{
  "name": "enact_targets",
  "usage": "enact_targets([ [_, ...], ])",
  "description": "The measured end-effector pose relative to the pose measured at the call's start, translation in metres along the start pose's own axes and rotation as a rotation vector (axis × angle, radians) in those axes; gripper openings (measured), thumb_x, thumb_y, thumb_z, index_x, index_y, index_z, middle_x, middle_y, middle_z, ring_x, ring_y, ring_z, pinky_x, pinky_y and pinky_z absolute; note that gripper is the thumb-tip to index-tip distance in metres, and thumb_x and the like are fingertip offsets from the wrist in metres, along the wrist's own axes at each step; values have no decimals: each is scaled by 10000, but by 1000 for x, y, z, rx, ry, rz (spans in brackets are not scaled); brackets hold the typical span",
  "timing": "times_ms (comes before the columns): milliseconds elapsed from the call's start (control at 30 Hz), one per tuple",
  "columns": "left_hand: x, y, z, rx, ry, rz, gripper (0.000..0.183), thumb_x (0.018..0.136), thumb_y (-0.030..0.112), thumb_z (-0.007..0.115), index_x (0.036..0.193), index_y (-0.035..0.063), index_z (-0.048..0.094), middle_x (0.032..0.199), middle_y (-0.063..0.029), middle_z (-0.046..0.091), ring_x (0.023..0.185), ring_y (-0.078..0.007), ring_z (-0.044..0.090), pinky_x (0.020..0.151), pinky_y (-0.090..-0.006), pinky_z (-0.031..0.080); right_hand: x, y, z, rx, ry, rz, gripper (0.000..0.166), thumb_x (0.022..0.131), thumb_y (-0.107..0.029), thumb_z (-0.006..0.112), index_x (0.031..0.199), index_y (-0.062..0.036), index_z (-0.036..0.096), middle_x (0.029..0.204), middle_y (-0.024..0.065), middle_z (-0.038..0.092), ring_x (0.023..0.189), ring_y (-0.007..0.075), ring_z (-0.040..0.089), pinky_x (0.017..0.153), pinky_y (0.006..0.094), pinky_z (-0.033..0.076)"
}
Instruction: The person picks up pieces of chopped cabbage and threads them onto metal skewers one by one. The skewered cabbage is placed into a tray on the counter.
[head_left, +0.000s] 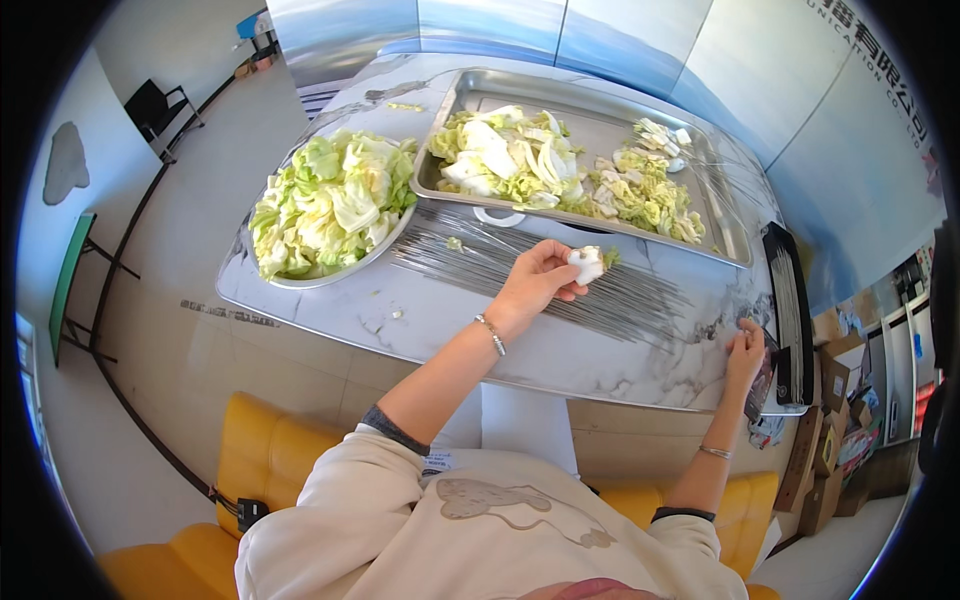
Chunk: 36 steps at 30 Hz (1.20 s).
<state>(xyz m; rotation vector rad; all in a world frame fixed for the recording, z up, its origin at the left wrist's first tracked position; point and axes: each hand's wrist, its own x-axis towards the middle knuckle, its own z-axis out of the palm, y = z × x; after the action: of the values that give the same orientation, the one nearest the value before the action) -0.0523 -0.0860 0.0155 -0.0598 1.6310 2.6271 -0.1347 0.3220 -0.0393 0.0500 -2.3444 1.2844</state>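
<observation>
Pinched between the thumb and fingers of my left hand (544, 276) is a folded bundle of cabbage leaf pieces (586, 265), white with a green frill. Beneath that hand, many thin metal skewers (622, 311) lie spread across the marble-patterned table (450, 322). My right hand (745, 354) is at the table's right side with its fingers bent, beside a dark flat object (760, 386). Whether it holds anything thin cannot be made out. A heaped bowl (386, 244) of torn cabbage leaves (334, 199) stands at the left.
Behind the skewers, a metal tray (585, 219) holds loose leaves (510, 154) and cabbage pieces on skewers (649, 195). A white ring-shaped object (498, 217) sits under its front edge. A black box (793, 337) of skewers lies along the right edge. Yellow chairs (262, 450) are behind me.
</observation>
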Motion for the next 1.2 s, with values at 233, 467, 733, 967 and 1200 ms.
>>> enact_targets([
  [233,-6,13,-2,-59,65,5,108,886,58,569,987,35,538,933,-91,642,807,-160,661,689,-251,534,7,-11,-21,19,-55,6,213,881,-1,485,1067,-15,589,606,-22,490,547,46,440,499,191,320],
  [467,3,16,-23,-342,113,37,37,887,42,568,918,51,548,927,-102,652,853,-193,669,717,-274,560,-104,-188,71,547,-528,245,287,877,21,456,1112,-75,589,597,-44,473,512,37,461,495,201,408],
  [733,4,17,-19,-279,178,124,92,877,44,578,957,56,535,977,-106,646,893,-202,661,741,-294,549,-138,-195,92,572,-647,188,278,880,25,473,1129,-46,574,564,-41,444,502,29,429,481,195,368],
  [967,9,12,-26,-363,183,139,110,882,38,561,989,45,536,992,-124,642,953,-221,647,795,-301,541,-143,-191,94,525,-632,99,269,873,27,495,1114,-48,587,537,-40,408,485,28,383,468,195,325],
  [1200,5,19,-23,-450,172,95,129,894,32,514,1023,22,523,1014,-156,634,1006,-255,635,852,-320,539,-144,-195,94,364,-654,-38,270,859,27,529,1102,-68,597,543,-23,337,492,53,299,462,225,266],
])
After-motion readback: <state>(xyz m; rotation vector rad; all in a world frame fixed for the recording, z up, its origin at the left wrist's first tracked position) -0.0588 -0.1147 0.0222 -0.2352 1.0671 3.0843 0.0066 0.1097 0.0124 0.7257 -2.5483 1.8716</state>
